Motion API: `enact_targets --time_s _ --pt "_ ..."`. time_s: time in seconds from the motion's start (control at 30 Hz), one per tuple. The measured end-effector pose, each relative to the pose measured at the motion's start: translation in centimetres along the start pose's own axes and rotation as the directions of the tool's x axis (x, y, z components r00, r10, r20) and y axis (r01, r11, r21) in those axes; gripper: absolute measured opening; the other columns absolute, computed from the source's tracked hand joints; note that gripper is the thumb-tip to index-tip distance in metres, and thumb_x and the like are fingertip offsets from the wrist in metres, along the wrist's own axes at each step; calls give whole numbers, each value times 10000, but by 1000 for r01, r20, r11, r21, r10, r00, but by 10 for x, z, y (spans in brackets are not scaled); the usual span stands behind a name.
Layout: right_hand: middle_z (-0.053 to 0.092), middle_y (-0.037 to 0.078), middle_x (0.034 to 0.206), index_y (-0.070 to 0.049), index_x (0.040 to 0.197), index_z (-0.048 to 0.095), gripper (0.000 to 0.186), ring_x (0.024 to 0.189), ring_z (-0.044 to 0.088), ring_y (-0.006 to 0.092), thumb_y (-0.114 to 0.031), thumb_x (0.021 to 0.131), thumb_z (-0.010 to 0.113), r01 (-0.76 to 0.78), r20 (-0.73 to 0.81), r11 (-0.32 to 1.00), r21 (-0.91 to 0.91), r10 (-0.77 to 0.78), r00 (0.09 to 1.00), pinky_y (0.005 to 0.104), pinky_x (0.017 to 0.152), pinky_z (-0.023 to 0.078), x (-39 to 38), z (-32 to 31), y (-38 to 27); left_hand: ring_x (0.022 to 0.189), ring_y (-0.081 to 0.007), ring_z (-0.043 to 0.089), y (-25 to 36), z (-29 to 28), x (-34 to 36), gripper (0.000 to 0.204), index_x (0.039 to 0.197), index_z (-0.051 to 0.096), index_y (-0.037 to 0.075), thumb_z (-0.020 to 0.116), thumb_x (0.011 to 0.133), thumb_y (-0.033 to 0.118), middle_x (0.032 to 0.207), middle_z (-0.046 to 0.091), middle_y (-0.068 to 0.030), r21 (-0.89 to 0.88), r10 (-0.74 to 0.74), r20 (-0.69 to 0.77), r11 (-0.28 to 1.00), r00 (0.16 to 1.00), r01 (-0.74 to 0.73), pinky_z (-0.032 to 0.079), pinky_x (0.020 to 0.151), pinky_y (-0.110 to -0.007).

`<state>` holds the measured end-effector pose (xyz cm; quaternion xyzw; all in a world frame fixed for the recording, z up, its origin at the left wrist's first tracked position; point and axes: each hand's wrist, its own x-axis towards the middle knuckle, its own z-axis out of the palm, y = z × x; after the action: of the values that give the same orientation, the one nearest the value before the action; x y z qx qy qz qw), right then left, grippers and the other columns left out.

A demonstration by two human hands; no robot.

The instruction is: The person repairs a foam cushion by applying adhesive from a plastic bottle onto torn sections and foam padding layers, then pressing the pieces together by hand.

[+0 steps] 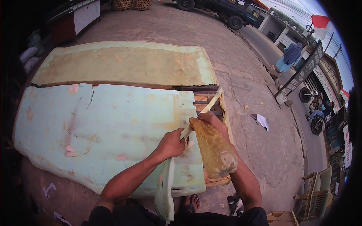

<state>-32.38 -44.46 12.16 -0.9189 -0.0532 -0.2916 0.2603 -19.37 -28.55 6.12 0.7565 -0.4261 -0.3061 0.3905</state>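
Note:
My left hand point(172, 142) is closed around a long pale foam strip point(168, 173), which hangs down past the front edge of a pale blue foam sheet point(94, 124). Close to its right, my right hand point(213, 120) is closed on a yellow-stained plastic bottle point(215, 150), tilted with its narrow end toward the strip. The upper part of the strip runs behind that hand toward the back right. Under and beside the sheet's right end shows a wooden frame point(206, 98) with slats and loose yellowish edging.
Behind lies a tan foam-covered piece point(120, 64). Baskets point(122, 4), a truck point(215, 13) and a cabinet point(75, 20) stand farther back. On the right are a person walking point(289, 56), a person by a motorbike point(318, 113), a sign point(301, 73), a chair point(316, 188) and a scrap point(260, 120) on pavement.

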Motion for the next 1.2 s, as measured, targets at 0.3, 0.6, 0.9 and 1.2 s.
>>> enact_targets --time_s 0.3,0.6,0.9,1.2 --pt "603 13 894 -53 1097 539 169 799 580 84 -168 1032 646 -268 -509 960 -85 189 840 245 676 487 5 -13 19 1003 -435 693 9 -20 26 531 1415 509 -10 613 945 213 1061 699 -304 7 8 -111 1000 994 -8 530 893 -483" --pt "649 68 917 -10 1183 626 366 639 558 108 -316 1001 708 -487 -295 475 732 867 403 261 519 456 -56 50 20 1481 -322 367 -38 2 44 939 1630 177 28 441 1012 685 1626 336 -183 -834 136 115 551 984 21 306 1208 -448" --pt "643 52 871 -13 1136 643 261 637 565 107 -244 1018 676 -343 -420 459 820 889 185 259 505 461 -125 15 42 1538 -394 257 -64 75 17 674 1618 295 74 376 1093 490 1678 249 -205 -327 290 75 911 954 -251 187 1260 -431" --pt "639 40 827 -10 1066 648 232 630 573 101 -238 1024 668 -466 -455 407 786 891 12 261 504 474 -184 3 42 1512 -487 235 -98 136 1 581 1558 417 76 498 1023 288 1644 279 -259 454 352 3 834 936 -314 199 1207 -602"
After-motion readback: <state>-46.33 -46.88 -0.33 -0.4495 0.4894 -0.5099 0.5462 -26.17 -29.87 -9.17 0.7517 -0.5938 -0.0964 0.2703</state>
